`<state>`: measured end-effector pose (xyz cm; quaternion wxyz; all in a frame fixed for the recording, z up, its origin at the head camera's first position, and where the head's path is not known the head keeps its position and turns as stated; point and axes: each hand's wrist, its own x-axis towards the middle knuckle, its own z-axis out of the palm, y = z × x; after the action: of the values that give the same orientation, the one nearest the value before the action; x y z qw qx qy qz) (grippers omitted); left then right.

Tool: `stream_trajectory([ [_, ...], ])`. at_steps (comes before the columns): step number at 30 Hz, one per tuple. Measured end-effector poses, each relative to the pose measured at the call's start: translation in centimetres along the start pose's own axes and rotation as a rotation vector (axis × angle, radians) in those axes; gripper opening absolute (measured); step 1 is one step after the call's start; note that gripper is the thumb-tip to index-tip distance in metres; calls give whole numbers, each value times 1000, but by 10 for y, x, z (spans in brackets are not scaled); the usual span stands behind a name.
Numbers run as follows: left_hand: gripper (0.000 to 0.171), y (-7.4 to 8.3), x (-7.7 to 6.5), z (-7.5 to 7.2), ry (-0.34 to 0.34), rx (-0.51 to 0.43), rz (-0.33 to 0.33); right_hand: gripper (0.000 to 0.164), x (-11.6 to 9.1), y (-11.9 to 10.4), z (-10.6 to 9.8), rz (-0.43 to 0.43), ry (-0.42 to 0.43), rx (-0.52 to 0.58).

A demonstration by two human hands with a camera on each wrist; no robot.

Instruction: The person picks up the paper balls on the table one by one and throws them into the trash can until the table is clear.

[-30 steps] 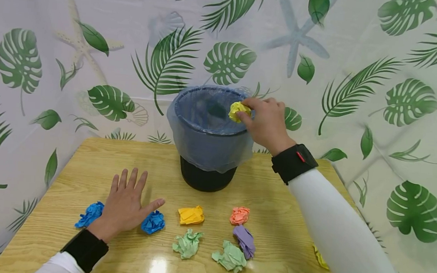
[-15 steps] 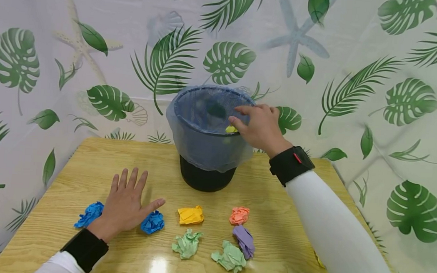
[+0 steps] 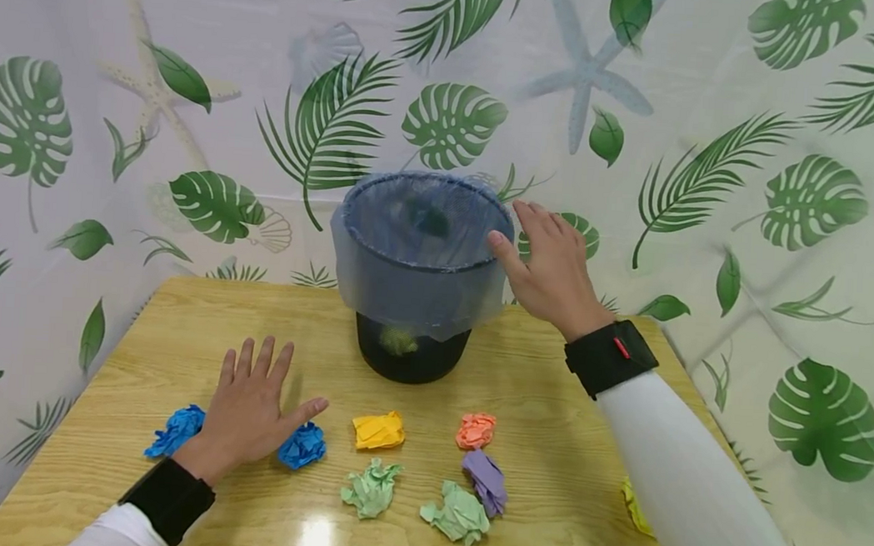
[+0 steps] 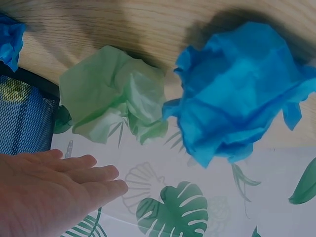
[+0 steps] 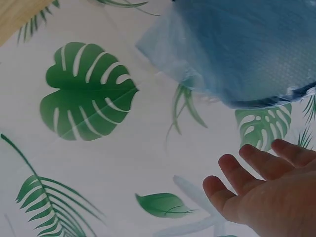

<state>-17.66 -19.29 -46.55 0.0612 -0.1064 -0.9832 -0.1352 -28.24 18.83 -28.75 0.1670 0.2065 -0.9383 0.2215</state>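
Observation:
My left hand [image 3: 248, 408] hovers or rests over the table with fingers spread, holding nothing. Blue crumpled papers [image 3: 304, 446] lie on either side of it. The left wrist view shows a pale green crumpled paper [image 4: 113, 94] under that hand, hidden from the head view. At the back stands a black mesh wastebasket [image 3: 412, 363] lined with a translucent blue bag [image 3: 413, 292]. Beside its right rim my right hand [image 3: 553, 268] is raised, fingers extended and holding nothing. A yellow crumpled paper [image 3: 399, 340] shows through the wastebasket's lower wall.
Several crumpled papers lie on the wooden table [image 3: 201, 317]: orange-yellow [image 3: 378, 430], coral [image 3: 476, 431], purple [image 3: 485, 482] and pale green [image 3: 458, 513]. Another yellow one [image 3: 636, 508] is partly behind the right sleeve. A leaf-printed sheet [image 3: 266, 112] hangs behind.
My right hand let go of the yellow crumpled paper over the wastebasket; it fell in and now shows near the bottom. That hand then drew back right. My left hand stayed still.

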Motion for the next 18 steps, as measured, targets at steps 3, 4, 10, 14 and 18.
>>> stream_trajectory([
  [3,102,0,0,-1,0,-4,0,74,-11,12,0,16,-18,-14],
  [4,102,0,0,-1,-1,-5,0,75,-15,16,1,25,-27,-20],
  [10,102,-1,-1,0,-4,-8,0,77,-40,37,7,70,-60,-72],
  [14,102,-2,-1,0,-4,-10,0,79,-57,53,14,84,-69,-116],
  [18,103,-3,-2,1,-3,-10,-4,79,-77,66,28,98,-95,-150],
])
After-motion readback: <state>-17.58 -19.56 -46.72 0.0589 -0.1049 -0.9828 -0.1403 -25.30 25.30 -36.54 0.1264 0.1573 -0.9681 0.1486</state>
